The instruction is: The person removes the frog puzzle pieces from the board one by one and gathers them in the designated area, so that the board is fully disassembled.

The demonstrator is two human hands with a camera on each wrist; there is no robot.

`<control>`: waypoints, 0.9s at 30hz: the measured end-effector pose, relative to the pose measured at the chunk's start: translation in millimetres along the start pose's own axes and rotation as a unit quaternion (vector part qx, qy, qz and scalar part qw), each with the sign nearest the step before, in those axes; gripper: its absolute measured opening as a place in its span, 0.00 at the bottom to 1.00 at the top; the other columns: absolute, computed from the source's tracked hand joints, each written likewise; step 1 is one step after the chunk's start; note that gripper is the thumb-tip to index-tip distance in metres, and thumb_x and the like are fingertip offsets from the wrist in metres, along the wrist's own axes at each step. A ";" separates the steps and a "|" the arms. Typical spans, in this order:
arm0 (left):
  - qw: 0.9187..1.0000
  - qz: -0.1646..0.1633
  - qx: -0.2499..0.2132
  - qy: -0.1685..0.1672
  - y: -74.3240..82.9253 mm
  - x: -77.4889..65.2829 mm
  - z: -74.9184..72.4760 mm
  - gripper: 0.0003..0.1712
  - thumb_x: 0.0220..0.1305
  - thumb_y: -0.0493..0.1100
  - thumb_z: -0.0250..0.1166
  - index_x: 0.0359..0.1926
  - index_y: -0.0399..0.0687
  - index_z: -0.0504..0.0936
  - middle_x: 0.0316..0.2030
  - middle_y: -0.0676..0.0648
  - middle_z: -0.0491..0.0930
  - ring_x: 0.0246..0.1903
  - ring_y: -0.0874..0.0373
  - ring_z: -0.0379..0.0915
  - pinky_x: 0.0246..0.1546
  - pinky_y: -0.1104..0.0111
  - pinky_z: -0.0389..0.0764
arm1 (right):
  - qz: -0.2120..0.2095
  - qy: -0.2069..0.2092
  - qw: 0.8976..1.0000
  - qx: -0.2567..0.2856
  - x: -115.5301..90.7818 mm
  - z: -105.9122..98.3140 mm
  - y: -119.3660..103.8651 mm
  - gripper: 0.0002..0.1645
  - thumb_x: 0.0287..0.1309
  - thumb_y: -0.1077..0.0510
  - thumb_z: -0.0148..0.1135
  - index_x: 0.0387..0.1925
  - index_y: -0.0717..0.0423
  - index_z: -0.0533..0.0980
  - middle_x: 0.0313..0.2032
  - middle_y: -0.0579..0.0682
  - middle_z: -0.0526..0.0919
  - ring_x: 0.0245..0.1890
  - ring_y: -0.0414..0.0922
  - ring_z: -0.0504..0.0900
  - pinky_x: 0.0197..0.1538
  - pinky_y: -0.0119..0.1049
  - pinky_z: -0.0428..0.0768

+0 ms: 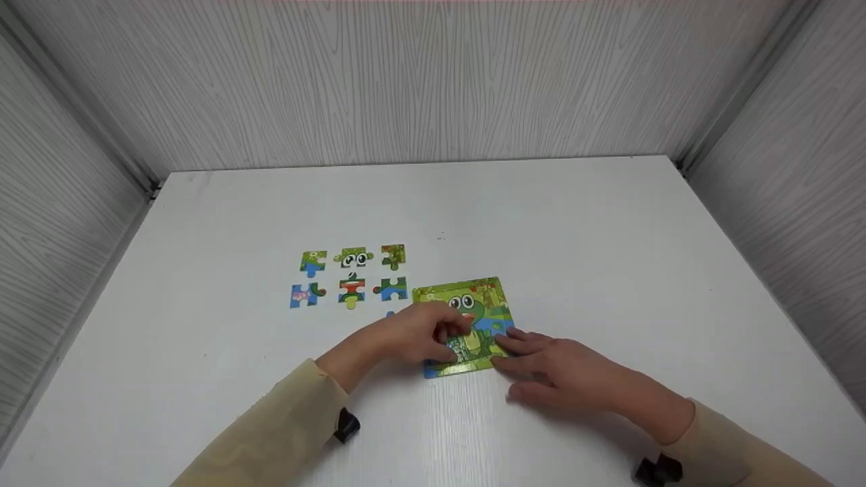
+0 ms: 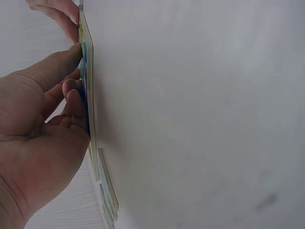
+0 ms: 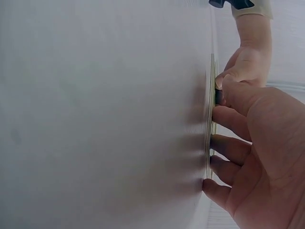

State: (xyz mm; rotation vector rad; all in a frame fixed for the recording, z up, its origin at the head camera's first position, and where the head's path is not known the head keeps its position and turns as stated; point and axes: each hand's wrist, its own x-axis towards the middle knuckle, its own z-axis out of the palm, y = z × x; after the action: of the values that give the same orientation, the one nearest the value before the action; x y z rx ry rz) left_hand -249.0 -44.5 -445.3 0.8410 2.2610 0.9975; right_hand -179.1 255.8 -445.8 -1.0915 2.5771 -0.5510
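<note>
A square frog puzzle board (image 1: 500,294) lies slightly turned on the white table. My left hand (image 1: 413,331) is over its lower left part, fingers curled, with thumb and forefinger spread across a puzzle piece (image 1: 457,348) there; the hand hides much of that piece. In the left wrist view, the thumb (image 2: 64,64) reaches down onto the board from the side. My right hand (image 1: 565,372) rests its extended fingers along the board's right and lower right border. Seen from the right wrist, those fingertips (image 3: 217,164) touch the board's edge (image 3: 209,129).
Left of the board lie several loose puzzle pieces in rows, among them one with frog eyes (image 1: 353,258) and one with a red mouth (image 1: 351,291). Another piece (image 1: 390,313) peeks out behind my left hand. Pale wood-grain panels (image 1: 433,81) enclose the table's back and sides.
</note>
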 end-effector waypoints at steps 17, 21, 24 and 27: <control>1.000 0.001 -0.003 0.003 -0.8 -1.4 1.1 0.18 0.67 0.40 0.76 0.56 0.53 0.85 0.41 0.53 0.80 0.40 0.58 0.74 0.46 0.63 0.78 | 0.006 -0.001 1.000 0.003 1.0 0.4 -2.4 0.33 0.76 0.35 0.59 0.72 0.45 0.77 0.77 0.51 0.66 0.79 0.54 0.61 0.72 0.57 0.68; 1.000 0.001 0.000 0.003 -0.5 -1.2 1.6 0.18 0.67 0.40 0.75 0.56 0.54 0.84 0.41 0.53 0.79 0.40 0.58 0.74 0.47 0.63 0.78 | 0.007 -0.001 1.000 0.003 0.8 0.7 -1.9 0.33 0.76 0.35 0.59 0.72 0.45 0.77 0.78 0.51 0.66 0.79 0.54 0.61 0.73 0.57 0.68; 1.000 0.001 0.002 0.004 -0.3 -0.8 1.7 0.18 0.67 0.39 0.76 0.56 0.55 0.84 0.42 0.53 0.79 0.40 0.58 0.74 0.46 0.63 0.78 | 0.008 -0.001 1.000 0.004 0.8 0.6 -1.9 0.33 0.76 0.35 0.59 0.72 0.44 0.77 0.78 0.51 0.66 0.79 0.54 0.61 0.73 0.58 0.68; 1.000 0.008 0.002 0.006 -0.4 -0.2 2.0 0.19 0.66 0.38 0.76 0.56 0.53 0.84 0.42 0.52 0.79 0.40 0.58 0.74 0.47 0.63 0.78 | 0.010 -0.002 1.000 0.004 0.7 0.1 -2.1 0.33 0.76 0.35 0.58 0.72 0.45 0.77 0.78 0.51 0.66 0.79 0.54 0.61 0.73 0.58 0.68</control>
State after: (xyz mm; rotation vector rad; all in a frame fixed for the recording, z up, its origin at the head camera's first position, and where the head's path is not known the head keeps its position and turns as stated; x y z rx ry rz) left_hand -247.7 -43.9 -446.7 0.8581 2.2702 1.0091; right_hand -178.2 253.8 -445.1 -1.0627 2.5763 -0.5541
